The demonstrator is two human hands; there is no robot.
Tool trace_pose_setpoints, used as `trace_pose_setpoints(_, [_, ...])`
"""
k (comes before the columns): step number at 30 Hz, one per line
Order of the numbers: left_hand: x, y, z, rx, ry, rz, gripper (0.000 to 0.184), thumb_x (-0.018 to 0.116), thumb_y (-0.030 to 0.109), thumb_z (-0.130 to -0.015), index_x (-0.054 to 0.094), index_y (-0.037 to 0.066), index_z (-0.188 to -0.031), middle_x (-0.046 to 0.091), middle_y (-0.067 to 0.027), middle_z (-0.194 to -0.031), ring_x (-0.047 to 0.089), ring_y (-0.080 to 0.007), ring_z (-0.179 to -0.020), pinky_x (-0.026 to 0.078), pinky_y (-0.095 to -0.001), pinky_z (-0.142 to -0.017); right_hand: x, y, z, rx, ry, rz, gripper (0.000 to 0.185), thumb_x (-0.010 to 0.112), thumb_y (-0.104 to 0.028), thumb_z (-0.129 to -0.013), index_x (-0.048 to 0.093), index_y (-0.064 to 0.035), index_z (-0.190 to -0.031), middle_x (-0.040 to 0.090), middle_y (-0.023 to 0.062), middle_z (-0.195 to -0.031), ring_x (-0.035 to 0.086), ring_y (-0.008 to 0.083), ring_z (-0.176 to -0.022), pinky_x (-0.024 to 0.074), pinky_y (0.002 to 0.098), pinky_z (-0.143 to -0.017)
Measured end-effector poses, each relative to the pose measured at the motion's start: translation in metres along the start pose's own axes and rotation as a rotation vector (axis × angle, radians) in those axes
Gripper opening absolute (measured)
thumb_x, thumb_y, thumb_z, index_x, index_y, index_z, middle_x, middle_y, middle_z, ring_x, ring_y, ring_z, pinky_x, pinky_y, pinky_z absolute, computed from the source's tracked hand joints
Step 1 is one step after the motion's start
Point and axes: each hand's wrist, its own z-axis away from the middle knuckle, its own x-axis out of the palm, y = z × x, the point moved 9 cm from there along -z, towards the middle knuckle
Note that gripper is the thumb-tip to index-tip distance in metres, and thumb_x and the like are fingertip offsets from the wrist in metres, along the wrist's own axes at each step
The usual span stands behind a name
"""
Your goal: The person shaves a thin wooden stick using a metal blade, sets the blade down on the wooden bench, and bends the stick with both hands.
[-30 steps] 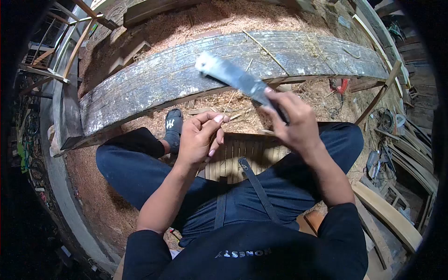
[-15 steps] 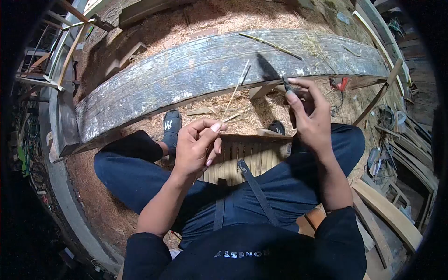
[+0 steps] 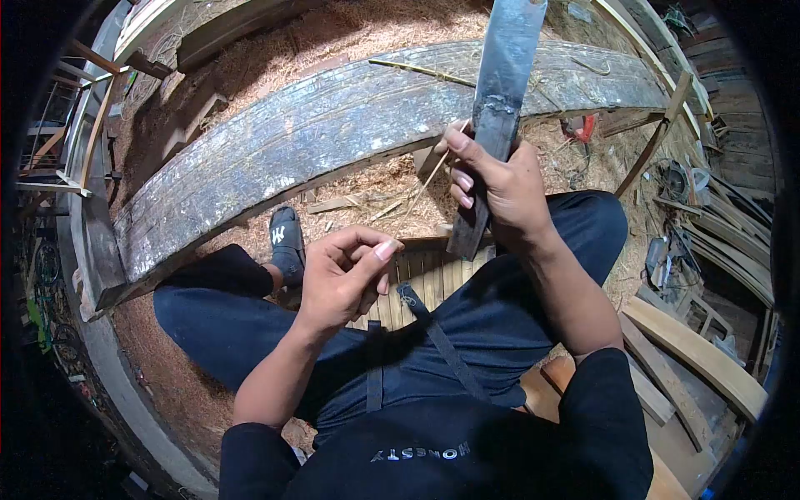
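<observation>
My left hand pinches one end of a thin pale strip, which looks like split bamboo or rattan, between thumb and forefinger. The strip slants up and away towards my right hand. That hand is wrapped round the dark handle of a wide-bladed knife. Its blade points away from me with the flat face showing, and the handle's butt sticks out below my palm. The strip's far end meets my right thumb and forefinger beside the handle; whether they grip it, I cannot tell.
A long, worn plank bench curves across in front of me, with a thin stick lying on it. Wood shavings cover the ground. Wooden boards lie at the right, and a red-handled tool rests beyond my right knee.
My right hand has moved left and turned the knife so its flat face shows, and its fingertips have come to the strip's far end. My left hand has stayed nearly in place.
</observation>
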Motion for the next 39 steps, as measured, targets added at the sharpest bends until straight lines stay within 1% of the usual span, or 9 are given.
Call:
trace_pose_setpoints(12, [0.011,0.005,-0.012,-0.053,0.025,-0.029,0.022,0.064,0.019,-0.103,0.068,0.003,-0.116,0.064,0.0013,-0.068,0.048,-0.0017,-0.048,0.034,-0.0195,-0.044,0.012,0.0,0.002,-0.052,-0.062,0.214,0.027,0.07,-0.016,-0.098,0.064,0.0045,-0.115,0.074,0.0134,-0.095,0.059,0.008,-0.063,0.0478,0.0225,-0.059])
trace_pose_setpoints(15, [0.006,0.005,-0.014,0.006,0.048,-0.054,0.026,0.066,0.019,-0.101,0.068,-0.001,-0.118,0.063,-0.0028,-0.07,0.047,-0.0036,-0.045,0.033,-0.0204,-0.039,0.014,-0.004,0.004,-0.068,-0.092,0.241,0.039,0.062,-0.026,-0.104,0.06,0.0068,-0.126,0.072,0.01,-0.087,0.054,0.0069,-0.058,0.0445,0.0216,-0.056])
trace_pose_setpoints(18, [0.006,0.007,-0.014,0.03,0.016,0.006,0.028,0.064,0.018,-0.101,0.067,-0.001,-0.122,0.065,-0.0031,-0.072,0.046,-0.0034,-0.045,0.033,-0.0198,-0.04,0.014,-0.004,0.008,-0.098,-0.151,0.297,0.079,0.032,-0.058,-0.108,0.048,0.0108,-0.143,0.06,0.0031,-0.073,0.046,0.005,-0.052,0.0374,0.0204,-0.05])
trace_pose_setpoints(21, [0.002,0.012,-0.014,0.004,0.026,0.041,0.03,0.062,0.017,-0.102,0.066,-0.001,-0.125,0.066,-0.0037,-0.075,0.047,-0.0031,-0.047,0.033,-0.0187,-0.041,0.012,0.002,0.012,-0.131,-0.152,0.309,0.086,0.027,-0.063,-0.107,0.045,0.0128,-0.144,0.06,0.0035,-0.075,0.046,0.005,-0.054,0.0375,0.0209,-0.051])
trace_pose_setpoints(26, [-0.008,0.004,-0.021,-0.043,0.101,0.123,0.031,0.061,0.017,-0.102,0.065,-0.002,-0.126,0.066,-0.0034,-0.078,0.047,-0.0033,-0.048,0.033,-0.0184,-0.041,0.013,0.027,0.024,-0.075,-0.219,0.604,0.039,0.066,-0.026,-0.102,0.066,0.0022,-0.128,0.07,0.0057,-0.086,0.062,0.0096,-0.079,0.051,0.0274,-0.072])
trace_pose_setpoints(30, [-0.019,-0.009,-0.031,-0.071,0.095,0.171,0.02,0.06,0.008,-0.1,0.064,0.0,-0.118,0.068,-0.005,-0.082,0.052,-0.0056,-0.052,0.035,-0.021,-0.039,0.03,0.027,0.037,-0.351,-0.272,0.876,0.054,0.079,-0.027,-0.088,0.063,0.0006,-0.132,0.072,0.0261,-0.113,0.074,0.0307,-0.101,0.0562,0.0372,-0.087])
trace_pose_setpoints(33, [-0.016,-0.007,-0.026,-0.091,0.18,0.217,0.01,0.058,-0.003,-0.094,0.06,0.0,-0.103,0.068,-0.0087,-0.085,0.054,-0.0086,-0.051,0.037,-0.0225,-0.038,0.036,0.022,0.043,-0.404,-0.277,0.925,0.067,0.08,-0.023,-0.087,0.053,-0.0027,-0.145,0.07,0.0193,-0.123,0.067,0.0226,-0.115,0.0491,0.0371,-0.102])
trace_pose_setpoints(38, [-0.018,-0.015,-0.034,-0.084,0.1,0.259,0.013,0.057,-0.004,-0.094,0.06,-0.004,-0.107,0.067,-0.0124,-0.081,0.052,-0.0101,-0.049,0.036,-0.0228,-0.039,0.031,0.026,0.042,-0.237,-0.331,0.803,0.069,0.083,-0.016,-0.083,0.053,-0.0057,-0.145,0.07,0.0167,-0.116,0.07,0.0175,-0.105,0.0543,0.0327,-0.091])
trace_pose_setpoints(39, [-0.015,-0.015,-0.035,-0.058,0.056,0.262,0.014,0.057,-0.004,-0.095,0.06,-0.004,-0.108,0.066,-0.0127,-0.08,0.051,-0.01,-0.048,0.035,-0.0223,-0.04,0.029,0.028,0.042,-0.146,-0.329,0.802,0.069,0.084,-0.02,-0.083,0.054,-0.0053,-0.143,0.07,0.0202,-0.116,0.072,0.0246,-0.103,0.0553,0.0356,-0.09])
